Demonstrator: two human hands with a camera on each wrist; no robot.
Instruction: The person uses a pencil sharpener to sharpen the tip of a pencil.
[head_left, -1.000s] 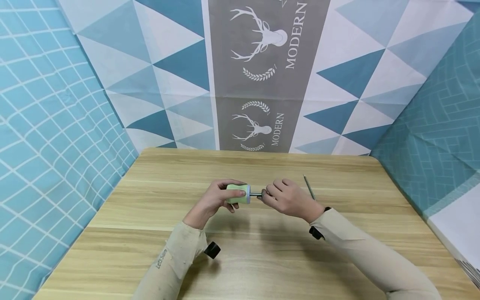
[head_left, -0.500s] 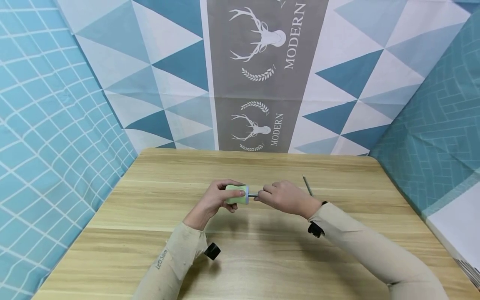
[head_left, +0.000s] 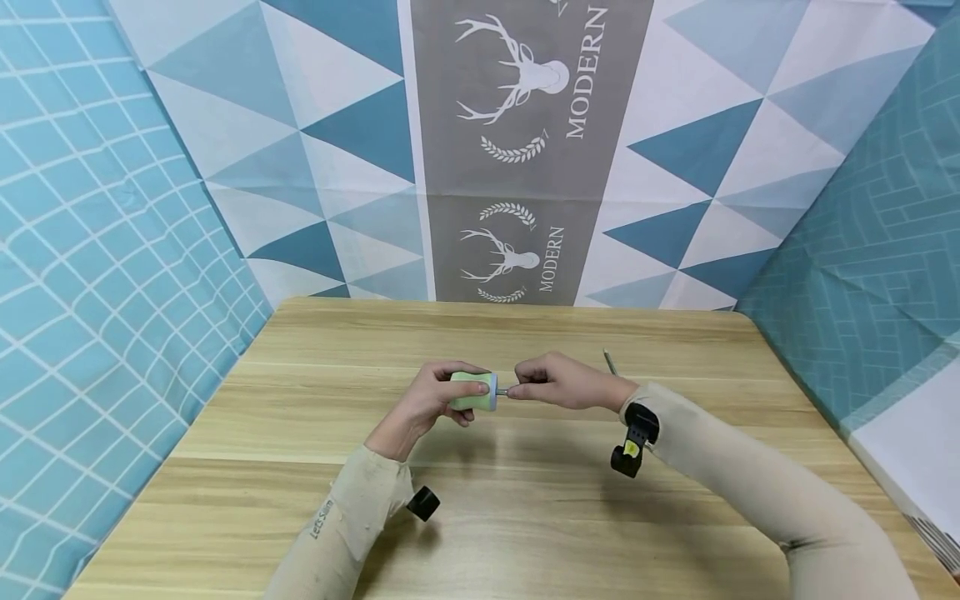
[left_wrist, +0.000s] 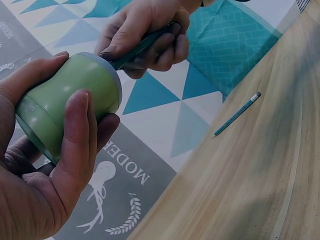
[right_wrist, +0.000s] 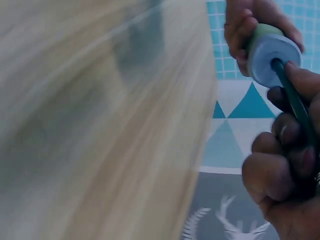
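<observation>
A green pencil sharpener (left_wrist: 95,82) with a pale blue end face (right_wrist: 265,52) lies in the grip of my left hand (head_left: 426,404), thumb on one side and fingers round the other. A dark green pencil (left_wrist: 142,47) runs into the round hole of that face. My right hand (head_left: 558,382) pinches the pencil near the hole, its other fingers curled along the shaft in the right wrist view. Both hands are over the middle of the table, the sharpener held sideways. The pencil's tip is hidden inside it.
Another green pencil (left_wrist: 237,115) with a pale end lies on the wooden table (head_left: 315,492), beyond my right wrist. Patterned cloth walls (head_left: 360,167) stand behind the table and at both sides. A white surface (head_left: 911,454) borders it at the right.
My right hand has turned about the pencil, its wrist rolling so the wrist camera swings into fuller view. Less pencil shows between hand and sharpener. My left hand stays nearly still.
</observation>
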